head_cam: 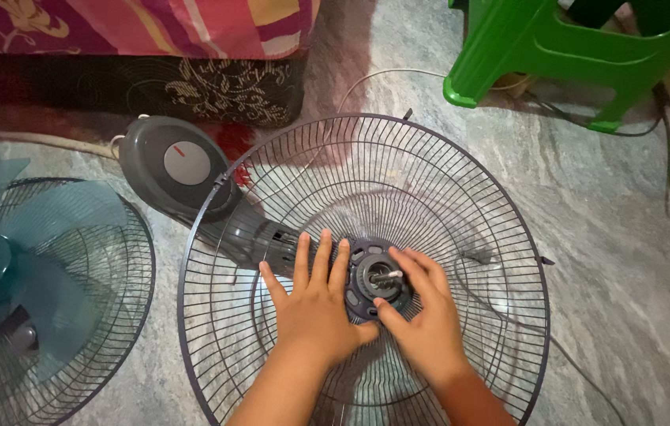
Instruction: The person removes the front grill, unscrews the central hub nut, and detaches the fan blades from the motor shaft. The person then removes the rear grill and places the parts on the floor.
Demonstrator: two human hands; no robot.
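Head view. I am looking down at a fan laid on a grey marbled floor (627, 260). The rear wire guard (272, 197) lies face up in the middle of the frame, seated over the dark motor hub (368, 278), with the bare motor shaft (388, 277) standing up at its centre. The fan's grey neck and round base (173, 166) run off to the upper left, under the guard's rim.

My left hand (315, 304) lies flat and open on the wires, fingers spread, just left of the hub; it presses but grips nothing. My right hand (422, 312) is half curled, thumb and forefinger touching the hub's ring around the shaft; I cannot tell whether it pinches a part or merely rests there.

Handling, as I judge it: the guard is light, thin-wired and springy, liable to bend if lifted by one wire. It is best held at the outer rim or steadied near the hub, where it is stiffest. The motor body beneath carries the weight. The shaft looks smooth and likely slippery.

To the left lies the front guard with the translucent teal blade (27, 260) resting in it, apart from my hands. A green plastic stool (540, 47) stands at upper right, a patterned bedcover (153, 24) at the top.
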